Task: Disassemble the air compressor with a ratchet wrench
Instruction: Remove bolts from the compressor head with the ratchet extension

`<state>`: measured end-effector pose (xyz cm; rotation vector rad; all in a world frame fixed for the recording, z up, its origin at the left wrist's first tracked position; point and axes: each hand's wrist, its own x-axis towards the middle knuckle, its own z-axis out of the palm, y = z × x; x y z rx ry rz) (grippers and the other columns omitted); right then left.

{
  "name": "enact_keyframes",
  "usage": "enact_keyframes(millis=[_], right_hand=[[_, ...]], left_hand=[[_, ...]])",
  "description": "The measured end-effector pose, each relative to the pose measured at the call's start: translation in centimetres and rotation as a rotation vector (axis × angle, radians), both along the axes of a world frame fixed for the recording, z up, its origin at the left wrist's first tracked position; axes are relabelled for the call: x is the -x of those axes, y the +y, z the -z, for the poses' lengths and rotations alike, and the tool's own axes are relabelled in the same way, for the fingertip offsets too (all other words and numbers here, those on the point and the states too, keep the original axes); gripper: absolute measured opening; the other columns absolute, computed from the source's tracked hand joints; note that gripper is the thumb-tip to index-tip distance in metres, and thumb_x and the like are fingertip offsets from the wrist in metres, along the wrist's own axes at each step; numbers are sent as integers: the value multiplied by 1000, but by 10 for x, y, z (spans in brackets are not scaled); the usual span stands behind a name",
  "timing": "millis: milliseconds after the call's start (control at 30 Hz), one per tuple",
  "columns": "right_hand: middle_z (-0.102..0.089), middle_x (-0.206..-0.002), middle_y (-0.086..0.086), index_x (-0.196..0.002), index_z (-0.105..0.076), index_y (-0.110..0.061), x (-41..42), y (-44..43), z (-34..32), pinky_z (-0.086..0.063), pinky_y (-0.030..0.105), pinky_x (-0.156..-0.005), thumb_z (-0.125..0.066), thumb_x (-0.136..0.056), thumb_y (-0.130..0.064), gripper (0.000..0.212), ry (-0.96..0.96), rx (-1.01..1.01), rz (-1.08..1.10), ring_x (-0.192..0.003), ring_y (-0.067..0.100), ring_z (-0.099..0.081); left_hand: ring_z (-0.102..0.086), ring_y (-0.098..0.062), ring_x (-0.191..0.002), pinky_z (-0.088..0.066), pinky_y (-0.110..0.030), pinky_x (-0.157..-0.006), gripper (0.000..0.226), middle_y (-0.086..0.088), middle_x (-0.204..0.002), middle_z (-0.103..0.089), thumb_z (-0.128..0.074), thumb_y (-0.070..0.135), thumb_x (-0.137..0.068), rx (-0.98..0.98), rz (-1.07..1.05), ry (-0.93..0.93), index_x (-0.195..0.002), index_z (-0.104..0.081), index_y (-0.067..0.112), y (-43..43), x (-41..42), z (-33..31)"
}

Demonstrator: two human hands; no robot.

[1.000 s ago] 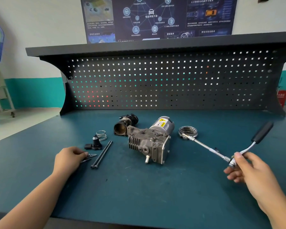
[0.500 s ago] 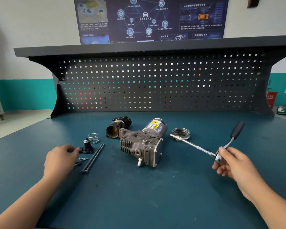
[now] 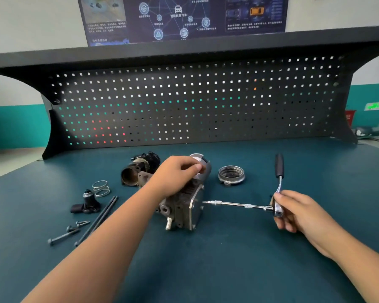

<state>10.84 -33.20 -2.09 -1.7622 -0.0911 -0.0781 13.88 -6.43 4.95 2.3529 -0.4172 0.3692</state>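
Observation:
The grey air compressor [image 3: 182,209] lies in the middle of the blue bench. My left hand [image 3: 176,174] grips its top, fingers curled over the silver motor end. My right hand [image 3: 293,212] holds the head of the ratchet wrench [image 3: 277,206], whose black handle [image 3: 279,165] points away from me. The wrench's long extension bar [image 3: 236,204] runs level to the left, and its tip sits at the compressor's right face.
Left of the compressor lie a black fitting [image 3: 87,204], a wire spring [image 3: 101,188], two long black bolts [image 3: 99,219] and small screws [image 3: 71,228]. A dark cylinder part [image 3: 138,171] sits behind, a round metal cap [image 3: 231,174] to the right. The pegboard [image 3: 195,101] closes off the back.
My left hand left the small screws and moved right onto the compressor. My right hand swung the wrench so the extension tip now meets the compressor's right side.

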Motion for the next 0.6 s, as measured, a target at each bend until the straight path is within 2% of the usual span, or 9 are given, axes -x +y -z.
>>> enact_keyframes(millis=[67, 167, 233, 300, 367, 533, 600], right_hand=[[-54, -50, 12, -68, -48, -10, 0, -2, 0, -31, 23, -43, -44, -98, -25, 33, 1, -38, 24, -42, 16, -39], [-53, -51, 12, -71, -49, -10, -1, -5, 1, -30, 25, -45, -44, -98, -25, 31, 11, -121, 36, -44, 17, -39], [-52, -51, 12, -71, -49, -10, -2, -5, 1, -29, 27, -47, -43, -98, -25, 31, 17, -161, 31, -46, 19, -38], [-52, -51, 12, -70, -49, -10, -2, -4, 2, -29, 27, -47, -43, -98, -25, 33, 23, -174, 32, -45, 18, -38], [-53, -51, 12, -69, -48, -11, -3, -3, 1, -29, 26, -47, -43, -98, -25, 33, 23, -167, 30, -43, 17, -38], [-55, -53, 11, -73, -50, -10, -2, 0, 1, -30, 28, -50, -42, -99, -27, 31, 28, -143, 6, -45, 16, -40], [-55, -54, 10, -75, -50, -9, -1, 1, 1, -30, 28, -51, -41, -99, -27, 31, 27, -139, -5, -45, 15, -40]], left_hand=[[-61, -15, -89, -45, -24, -80, 24, 3, -88, -70, -51, 30, -95, -88, 9, 59, -89, -73, 22, -4, -6, 6], [-60, -3, -93, -43, -17, -84, 27, 17, -91, -69, -51, 23, -91, -103, 86, 167, -83, -71, 39, 1, -8, 7], [-61, -8, -96, -46, -23, -88, 25, 12, -93, -70, -56, 20, -86, -109, 139, 214, -82, -70, 40, 3, -9, 6], [-62, -14, -96, -48, -30, -90, 18, 4, -94, -70, -57, 29, -75, -121, 159, 234, -80, -70, 41, 2, -8, 4], [-62, -16, -96, -49, -35, -91, 21, 1, -94, -70, -53, 33, -68, -118, 167, 229, -78, -69, 42, 2, -7, 4], [-62, -16, -96, -49, -35, -90, 22, -1, -95, -70, -52, 34, -67, -101, 158, 235, -78, -69, 42, 1, -7, 5], [-63, -19, -96, -50, -34, -90, 19, -4, -95, -70, -56, 29, -74, -93, 152, 236, -81, -70, 39, 1, -8, 6]])
